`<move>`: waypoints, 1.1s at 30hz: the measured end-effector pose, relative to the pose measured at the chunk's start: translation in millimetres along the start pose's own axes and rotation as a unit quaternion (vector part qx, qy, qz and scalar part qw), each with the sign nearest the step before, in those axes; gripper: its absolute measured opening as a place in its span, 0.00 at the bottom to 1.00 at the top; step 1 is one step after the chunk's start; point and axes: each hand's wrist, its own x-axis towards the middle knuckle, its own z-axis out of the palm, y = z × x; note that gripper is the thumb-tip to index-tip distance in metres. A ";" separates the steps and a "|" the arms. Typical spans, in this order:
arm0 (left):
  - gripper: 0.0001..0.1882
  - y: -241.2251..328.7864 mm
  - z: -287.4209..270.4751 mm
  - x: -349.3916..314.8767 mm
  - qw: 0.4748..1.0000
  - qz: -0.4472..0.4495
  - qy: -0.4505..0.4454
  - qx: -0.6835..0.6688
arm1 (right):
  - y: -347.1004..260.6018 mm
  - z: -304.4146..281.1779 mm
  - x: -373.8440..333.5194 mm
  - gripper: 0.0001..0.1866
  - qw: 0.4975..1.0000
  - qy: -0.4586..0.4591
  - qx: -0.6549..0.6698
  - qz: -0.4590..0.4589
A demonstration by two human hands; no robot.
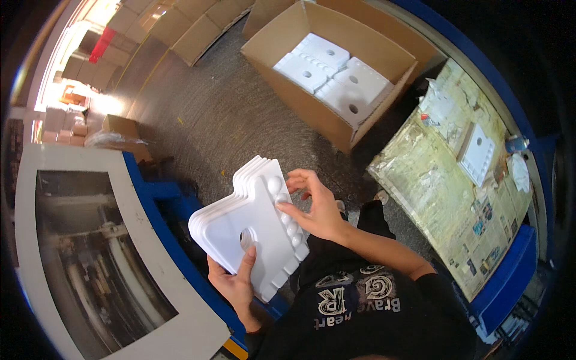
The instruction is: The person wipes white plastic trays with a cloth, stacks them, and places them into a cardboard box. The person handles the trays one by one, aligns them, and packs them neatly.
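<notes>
A stack of several white plastic paint palettes [240, 219] is in front of me, each with a thumb hole and a row of round and square wells along one side. My left hand [234, 282] grips the stack from below, its thumb on the top palette beside the hole and its fingers underneath. At the well side, my right hand [318, 207] is closed about the edge, thumb over the round wells and fingers curled at the rim. The undersides of the palettes are hidden.
An open cardboard box [327, 123] at the far side holds more white palettes [354, 87]. To the right, a paper-covered table [420, 174] carries another stack of palettes [477, 156]. A machine with a window [102, 240] stands close on the left. Cartons [198, 36] line the back.
</notes>
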 end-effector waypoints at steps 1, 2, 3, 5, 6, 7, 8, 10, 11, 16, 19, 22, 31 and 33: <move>0.27 1.9 2.9 -0.8 1.000 0.001 -0.007 -0.020 | -2.3 0.2 1.6 0.26 1.000 0.004 0.003 -0.013; 0.28 3.4 5.6 -1.2 0.999 0.006 -0.012 -0.038 | -3.8 -1.3 3.1 0.25 0.998 0.029 -0.020 -0.046; 0.28 4.1 8.2 -1.6 0.999 0.014 -0.013 -0.039 | -4.1 -3.8 4.5 0.23 0.995 0.042 -0.043 -0.078; 0.28 4.4 12.3 -3.2 0.999 0.033 -0.012 -0.026 | -4.6 -8.7 5.9 0.18 0.988 0.055 -0.079 -0.118; 0.27 4.1 13.8 -4.0 0.999 0.042 -0.017 -0.027 | -5.2 -10.1 5.9 0.16 0.986 0.057 -0.092 -0.127; 0.27 3.6 15.3 -4.5 0.998 0.051 -0.020 -0.022 | -6.1 -11.0 5.3 0.13 0.983 0.059 -0.103 -0.142; 0.27 3.2 16.1 -5.0 0.998 0.061 -0.023 -0.019 | -7.5 -10.8 4.5 0.11 0.986 0.063 -0.096 -0.123; 0.26 2.7 16.6 -5.8 0.996 0.082 -0.023 0.013 | -11.4 -7.9 3.0 0.07 0.991 0.060 -0.076 -0.097; 0.26 2.7 16.4 -6.2 0.996 0.083 -0.021 0.019 | -13.3 -6.2 2.6 0.07 0.991 0.070 -0.075 -0.087; 0.26 0.8 11.0 -4.4 0.995 0.090 -0.018 0.028 | -14.7 -2.3 0.2 0.07 0.997 0.048 -0.042 -0.049; 0.26 -3.7 0.6 0.7 0.997 0.071 0.004 -0.001 | 0.7 -5.8 -3.6 0.08 0.998 0.049 0.024 -0.014; 0.25 -9.3 -15.2 7.4 0.997 0.062 0.048 0.012 | 30.9 -19.5 -11.1 0.12 0.999 -0.040 -0.035 -0.014; 0.26 -16.2 -25.7 15.5 0.992 0.079 0.078 0.061 | 91.8 -50.6 -29.2 0.13 0.965 -0.121 0.116 0.201; 0.28 -10.0 -17.9 16.3 0.997 0.031 0.048 0.053 | 90.3 -66.9 -27.7 0.14 0.956 -0.150 0.050 0.246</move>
